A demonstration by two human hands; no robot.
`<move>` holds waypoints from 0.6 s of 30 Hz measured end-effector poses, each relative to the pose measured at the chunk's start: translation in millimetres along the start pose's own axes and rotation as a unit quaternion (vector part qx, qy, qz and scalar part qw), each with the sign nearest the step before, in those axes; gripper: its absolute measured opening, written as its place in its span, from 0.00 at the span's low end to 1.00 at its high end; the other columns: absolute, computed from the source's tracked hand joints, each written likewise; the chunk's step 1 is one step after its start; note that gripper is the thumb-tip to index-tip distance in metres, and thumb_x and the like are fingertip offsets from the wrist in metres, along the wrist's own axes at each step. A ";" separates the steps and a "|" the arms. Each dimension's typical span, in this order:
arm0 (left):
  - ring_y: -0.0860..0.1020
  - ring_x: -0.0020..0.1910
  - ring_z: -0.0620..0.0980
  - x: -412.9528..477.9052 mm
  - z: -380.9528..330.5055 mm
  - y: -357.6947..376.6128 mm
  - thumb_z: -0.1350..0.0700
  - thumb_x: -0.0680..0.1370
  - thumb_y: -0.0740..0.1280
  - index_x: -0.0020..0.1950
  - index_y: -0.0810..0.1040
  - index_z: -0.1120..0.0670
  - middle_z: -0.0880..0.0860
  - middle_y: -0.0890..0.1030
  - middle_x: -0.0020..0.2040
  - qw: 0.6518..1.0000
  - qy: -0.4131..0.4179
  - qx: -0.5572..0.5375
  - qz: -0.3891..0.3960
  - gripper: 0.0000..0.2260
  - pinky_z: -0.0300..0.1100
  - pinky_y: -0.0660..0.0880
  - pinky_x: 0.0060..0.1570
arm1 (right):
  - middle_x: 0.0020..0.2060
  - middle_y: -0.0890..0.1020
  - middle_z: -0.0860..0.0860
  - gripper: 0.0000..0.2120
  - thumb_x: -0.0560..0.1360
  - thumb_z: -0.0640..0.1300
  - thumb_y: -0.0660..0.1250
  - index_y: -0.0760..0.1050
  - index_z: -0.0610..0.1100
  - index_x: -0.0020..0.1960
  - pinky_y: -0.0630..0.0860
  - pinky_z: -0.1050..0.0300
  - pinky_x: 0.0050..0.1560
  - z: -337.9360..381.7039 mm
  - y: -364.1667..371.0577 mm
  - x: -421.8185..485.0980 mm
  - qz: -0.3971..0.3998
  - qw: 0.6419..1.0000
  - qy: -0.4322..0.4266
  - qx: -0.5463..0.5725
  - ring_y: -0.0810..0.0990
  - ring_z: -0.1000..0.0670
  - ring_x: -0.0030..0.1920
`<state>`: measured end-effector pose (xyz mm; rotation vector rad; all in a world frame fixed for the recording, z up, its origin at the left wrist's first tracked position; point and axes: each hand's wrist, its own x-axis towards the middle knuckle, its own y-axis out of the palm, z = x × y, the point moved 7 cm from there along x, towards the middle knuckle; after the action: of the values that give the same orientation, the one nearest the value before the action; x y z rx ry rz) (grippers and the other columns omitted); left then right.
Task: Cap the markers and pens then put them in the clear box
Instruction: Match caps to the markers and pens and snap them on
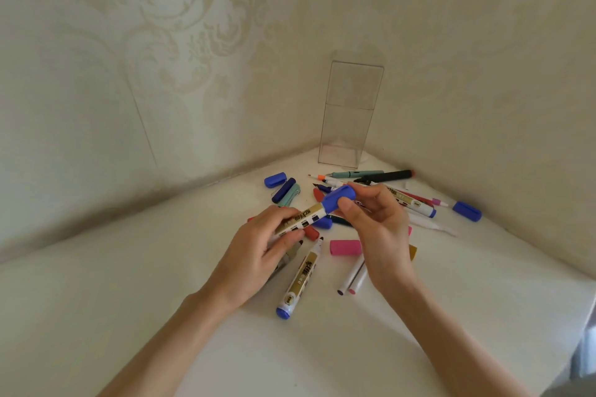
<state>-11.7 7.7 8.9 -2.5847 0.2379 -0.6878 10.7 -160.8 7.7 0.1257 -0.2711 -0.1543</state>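
Note:
My left hand (pixel 258 255) grips the barrel of a white and gold marker (pixel 303 217) held above the table. My right hand (pixel 377 222) pinches the blue cap (pixel 338 198) sitting on that marker's tip. A tall clear box (pixel 350 113) stands upright in the corner behind them, nothing visible inside. Below my hands lies an uncapped marker with a blue end (pixel 300 280). Several more pens, markers and loose caps lie scattered around, some hidden under my hands.
A pink cap (pixel 345 247) lies right of centre. Blue caps lie at the left (pixel 275 179) and far right (pixel 467 211). A black pen (pixel 387 177) and a teal pen (pixel 356 174) lie in front of the box. Patterned walls close in on both sides.

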 end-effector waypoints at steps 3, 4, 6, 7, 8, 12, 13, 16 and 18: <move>0.79 0.43 0.56 -3.4 -0.8 -2.0 0.50 0.76 0.62 0.57 0.76 0.51 0.47 0.82 0.46 0.998 -0.030 -0.047 -0.002 0.12 0.53 0.75 0.43 | 0.48 0.83 0.43 0.07 0.70 0.32 0.69 0.77 0.43 0.45 0.80 0.56 0.49 3.8 4.1 -2.9 0.002 1.000 -0.011 0.020 0.84 0.47 0.48; 0.79 0.43 0.58 -4.3 -1.4 -3.5 0.49 0.76 0.63 0.56 0.76 0.50 0.50 0.82 0.44 0.997 -0.038 -0.063 -0.004 0.11 0.53 0.75 0.44 | 0.49 0.83 0.42 0.07 0.70 0.32 0.68 0.77 0.42 0.45 0.80 0.55 0.50 6.0 6.2 -5.0 0.005 0.999 -0.015 0.033 0.84 0.46 0.48; 0.78 0.43 0.55 -6.3 0.4 -8.8 0.50 0.75 0.63 0.54 0.76 0.49 0.49 0.81 0.44 0.995 -0.059 -0.082 -0.005 0.09 0.43 0.74 0.42 | 0.48 0.83 0.43 0.08 0.71 0.32 0.68 0.76 0.41 0.47 0.80 0.58 0.48 10.5 12.1 -8.2 0.024 0.998 -0.023 0.043 0.84 0.49 0.48; 0.77 0.42 0.50 -6.6 3.5 -12.5 0.51 0.75 0.63 0.53 0.76 0.47 0.47 0.81 0.44 0.994 -0.071 -0.079 0.002 0.08 0.37 0.72 0.41 | 0.47 0.83 0.46 0.08 0.72 0.32 0.67 0.76 0.42 0.48 0.80 0.61 0.47 12.6 16.6 -9.0 0.045 0.998 -0.026 0.019 0.84 0.52 0.47; 0.76 0.41 0.45 -7.6 8.0 -17.7 0.52 0.76 0.64 0.52 0.76 0.45 0.45 0.80 0.44 0.995 -0.082 -0.055 0.009 0.06 0.31 0.70 0.39 | 0.46 0.83 0.51 0.08 0.73 0.34 0.67 0.76 0.45 0.49 0.80 0.63 0.46 12.9 22.4 -8.7 0.072 0.996 -0.024 -0.035 0.83 0.56 0.47; 0.74 0.38 0.42 -17.7 31.4 -64.5 0.54 0.76 0.66 0.49 0.76 0.45 0.43 0.78 0.39 0.982 -0.119 0.093 -0.118 0.04 0.34 0.69 0.39 | 0.56 0.76 0.62 0.15 0.77 0.49 0.61 0.71 0.53 0.63 0.73 0.62 0.59 0.7 24.4 2.0 0.128 0.948 -0.004 -0.291 0.75 0.60 0.57; 0.75 0.40 0.46 -23.3 37.7 -77.3 0.55 0.76 0.66 0.51 0.76 0.47 0.43 0.78 0.40 0.968 -0.136 0.135 -0.165 0.06 0.39 0.69 0.41 | 0.58 0.74 0.61 0.17 0.77 0.49 0.61 0.69 0.53 0.66 0.71 0.61 0.60 0.9 17.2 4.8 0.109 0.947 0.002 -0.303 0.73 0.60 0.59; 0.77 0.45 0.56 -40.7 59.1 -95.3 0.58 0.76 0.64 0.59 0.74 0.52 0.51 0.79 0.49 0.927 -0.193 0.258 -0.193 0.12 0.45 0.70 0.43 | 0.58 0.75 0.58 0.14 0.78 0.44 0.61 0.71 0.50 0.64 0.69 0.63 0.57 10.9 -4.1 9.5 0.060 0.937 -0.023 -0.342 0.73 0.57 0.60; 0.77 0.46 0.60 -46.9 70.7 -98.4 0.60 0.77 0.63 0.60 0.74 0.52 0.55 0.78 0.51 0.910 -0.216 0.312 -0.166 0.13 0.46 0.70 0.42 | 0.56 0.76 0.56 0.13 0.78 0.40 0.61 0.74 0.48 0.61 0.66 0.66 0.54 11.4 -13.2 12.5 0.052 0.923 -0.027 -0.380 0.73 0.57 0.57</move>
<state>-11.4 134.4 -19.8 -2.0793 -0.4988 -0.2171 17.7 -177.0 19.9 -0.6657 -0.2553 -0.1484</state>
